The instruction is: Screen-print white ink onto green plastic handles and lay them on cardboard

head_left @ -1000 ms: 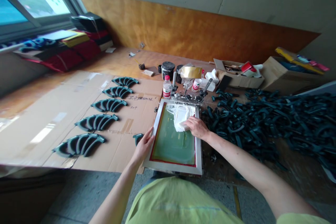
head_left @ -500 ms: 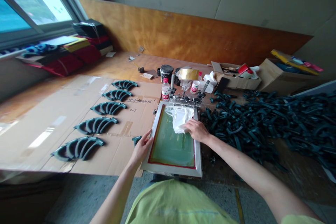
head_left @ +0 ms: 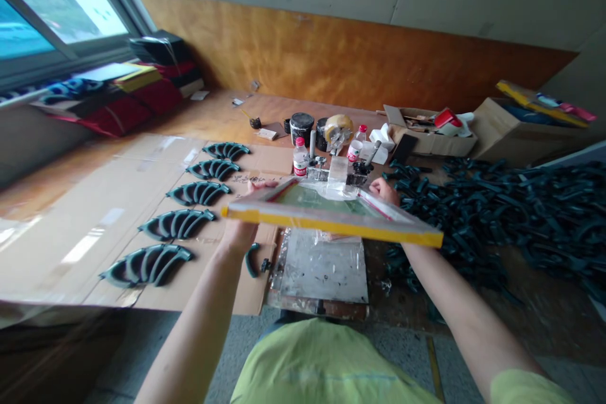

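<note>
A screen-printing frame (head_left: 331,222) with green mesh and a yellow taped front edge is tilted up off the bench, hinged at its far end. My left hand (head_left: 246,214) grips its left side, fingers curled over the rim. My right hand (head_left: 384,190) holds the right side near the far corner. Under the raised frame lies a base plate covered in clear plastic film (head_left: 324,265). A small dark teal curved part (head_left: 252,259) rests just left of that plate.
Several teal fan-shaped parts (head_left: 175,223) lie in a row on cardboard (head_left: 85,227) to the left. A big heap of dark teal parts (head_left: 511,214) fills the right. Bottles, ink tins (head_left: 302,127), a tape roll and cardboard boxes (head_left: 430,139) stand behind the frame.
The frame was lying flat with my right hand pressing a white cloth on the mesh. Now both hands have lifted its near edge, exposing the plate beneath.
</note>
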A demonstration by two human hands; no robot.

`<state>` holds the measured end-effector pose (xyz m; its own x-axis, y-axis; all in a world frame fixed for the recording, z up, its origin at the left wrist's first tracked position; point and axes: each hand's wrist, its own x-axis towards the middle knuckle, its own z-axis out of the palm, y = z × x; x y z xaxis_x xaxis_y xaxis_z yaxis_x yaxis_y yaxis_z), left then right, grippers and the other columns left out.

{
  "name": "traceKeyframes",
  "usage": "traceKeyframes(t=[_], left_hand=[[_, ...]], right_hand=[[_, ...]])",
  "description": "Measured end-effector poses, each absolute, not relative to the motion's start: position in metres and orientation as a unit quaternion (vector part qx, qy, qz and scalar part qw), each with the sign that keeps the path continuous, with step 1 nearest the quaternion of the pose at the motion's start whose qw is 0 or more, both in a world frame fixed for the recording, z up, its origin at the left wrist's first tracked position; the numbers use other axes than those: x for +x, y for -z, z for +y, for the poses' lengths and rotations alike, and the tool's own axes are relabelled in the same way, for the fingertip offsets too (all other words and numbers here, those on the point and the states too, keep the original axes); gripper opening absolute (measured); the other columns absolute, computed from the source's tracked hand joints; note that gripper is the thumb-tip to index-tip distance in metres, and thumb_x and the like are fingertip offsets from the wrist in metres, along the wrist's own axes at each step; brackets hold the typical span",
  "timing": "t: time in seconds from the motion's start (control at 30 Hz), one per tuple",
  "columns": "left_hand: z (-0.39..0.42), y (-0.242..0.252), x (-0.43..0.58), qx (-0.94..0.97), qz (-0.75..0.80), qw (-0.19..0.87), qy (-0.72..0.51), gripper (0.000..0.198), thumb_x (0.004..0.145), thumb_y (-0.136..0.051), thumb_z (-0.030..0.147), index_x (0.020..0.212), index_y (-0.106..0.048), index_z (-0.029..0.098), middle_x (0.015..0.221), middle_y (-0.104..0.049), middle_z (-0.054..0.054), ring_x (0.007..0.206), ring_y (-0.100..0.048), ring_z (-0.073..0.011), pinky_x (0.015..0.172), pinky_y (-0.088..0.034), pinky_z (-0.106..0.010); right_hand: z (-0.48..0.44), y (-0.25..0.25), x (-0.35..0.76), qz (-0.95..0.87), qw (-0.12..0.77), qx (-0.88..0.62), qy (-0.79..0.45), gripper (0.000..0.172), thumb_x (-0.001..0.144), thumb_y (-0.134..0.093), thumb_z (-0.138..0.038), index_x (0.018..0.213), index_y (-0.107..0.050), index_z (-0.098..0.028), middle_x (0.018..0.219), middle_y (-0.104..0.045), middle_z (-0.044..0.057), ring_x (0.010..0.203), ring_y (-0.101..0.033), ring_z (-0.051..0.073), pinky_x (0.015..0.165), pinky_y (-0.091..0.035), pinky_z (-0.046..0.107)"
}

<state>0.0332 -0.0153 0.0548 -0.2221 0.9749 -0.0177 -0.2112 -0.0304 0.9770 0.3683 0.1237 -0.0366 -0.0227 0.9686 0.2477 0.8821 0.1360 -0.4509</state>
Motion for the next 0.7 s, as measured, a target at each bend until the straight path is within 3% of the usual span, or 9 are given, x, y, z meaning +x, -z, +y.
traceKeyframes(t=[0.13,0.2,0.23,0.33,0.43,0.57,0.63,0.7], left_hand=[[0.024,-0.079,0.041,0.392,0.453,0.508,-0.619,0.053,0.084,-0.047,0.065,0.092,-0.063,0.016,0.086,-0.071,-0.009,0.073,-0.065,-0.0168,0.056,-0.051,-0.024],[0.028,-0.077,0.046,0.368,0.457,0.487,-0.647,0.053,0.085,-0.044,0.066,0.097,-0.061,0.017,0.083,-0.070,-0.007,0.071,-0.065,-0.0150,0.056,-0.051,-0.022],[0.024,-0.071,0.051,0.349,0.467,0.474,-0.660,0.052,0.085,-0.045,0.065,0.103,-0.060,0.019,0.084,-0.071,-0.006,0.071,-0.065,-0.0143,0.056,-0.050,-0.022],[-0.008,-0.033,0.077,0.303,0.533,0.532,-0.584,0.055,0.082,-0.054,0.064,0.114,-0.056,0.019,0.091,-0.072,-0.008,0.070,-0.066,-0.0161,0.052,-0.049,-0.023],[-0.053,0.018,0.108,0.251,0.573,0.671,-0.398,0.060,0.079,-0.055,0.067,0.109,-0.060,0.015,0.095,-0.072,-0.015,0.076,-0.069,-0.0232,0.052,-0.051,-0.028],[-0.094,0.070,0.099,0.202,0.595,0.669,-0.398,0.049,0.076,-0.060,0.064,0.090,-0.061,0.017,0.079,-0.071,-0.008,0.070,-0.069,-0.0211,0.053,-0.050,-0.026],[-0.102,0.092,0.063,0.212,0.654,0.614,-0.388,0.048,0.077,-0.055,0.064,0.083,-0.061,0.016,0.074,-0.071,-0.007,0.060,-0.066,-0.0180,0.051,-0.048,-0.026],[-0.107,0.115,0.018,0.191,0.743,0.546,-0.337,0.054,0.080,-0.045,0.065,0.070,-0.060,0.015,0.062,-0.067,-0.009,0.051,-0.061,-0.0180,0.049,-0.047,-0.028]], right_hand=[[0.078,0.080,0.360,-0.797,0.186,-0.559,-0.133,0.037,0.087,-0.060,-0.040,0.118,-0.060,-0.020,0.096,-0.069,0.006,0.092,-0.062,0.022,0.081,-0.046,0.033],[0.062,0.085,0.346,-0.841,0.145,-0.508,-0.119,0.044,0.084,-0.066,-0.039,0.123,-0.057,-0.022,0.105,-0.066,0.007,0.101,-0.058,0.023,0.086,-0.044,0.034],[0.056,0.083,0.339,-0.852,0.127,-0.496,-0.107,0.039,0.083,-0.067,-0.037,0.119,-0.060,-0.023,0.106,-0.065,0.007,0.102,-0.057,0.023,0.088,-0.043,0.034],[0.033,0.068,0.316,-0.853,0.126,-0.501,-0.076,0.014,0.088,-0.063,-0.032,0.097,-0.067,-0.022,0.095,-0.063,0.006,0.097,-0.054,0.021,0.085,-0.041,0.033],[-0.004,0.057,0.288,-0.872,0.174,-0.455,-0.041,0.017,0.091,-0.058,-0.033,0.091,-0.067,-0.019,0.088,-0.060,0.007,0.091,-0.051,0.022,0.083,-0.040,0.034],[-0.032,0.063,0.282,-0.942,0.159,-0.288,-0.062,0.021,0.095,-0.051,-0.034,0.104,-0.065,-0.022,0.088,-0.061,0.004,0.089,-0.052,0.019,0.082,-0.040,0.032],[-0.021,0.067,0.315,-0.923,0.122,-0.360,-0.061,0.019,0.096,-0.050,-0.029,0.105,-0.065,-0.023,0.093,-0.063,0.004,0.092,-0.053,0.019,0.081,-0.040,0.031],[0.000,0.070,0.366,-0.846,0.059,-0.528,-0.030,0.017,0.093,-0.051,-0.020,0.101,-0.066,-0.021,0.098,-0.063,0.007,0.095,-0.054,0.020,0.080,-0.040,0.031]])
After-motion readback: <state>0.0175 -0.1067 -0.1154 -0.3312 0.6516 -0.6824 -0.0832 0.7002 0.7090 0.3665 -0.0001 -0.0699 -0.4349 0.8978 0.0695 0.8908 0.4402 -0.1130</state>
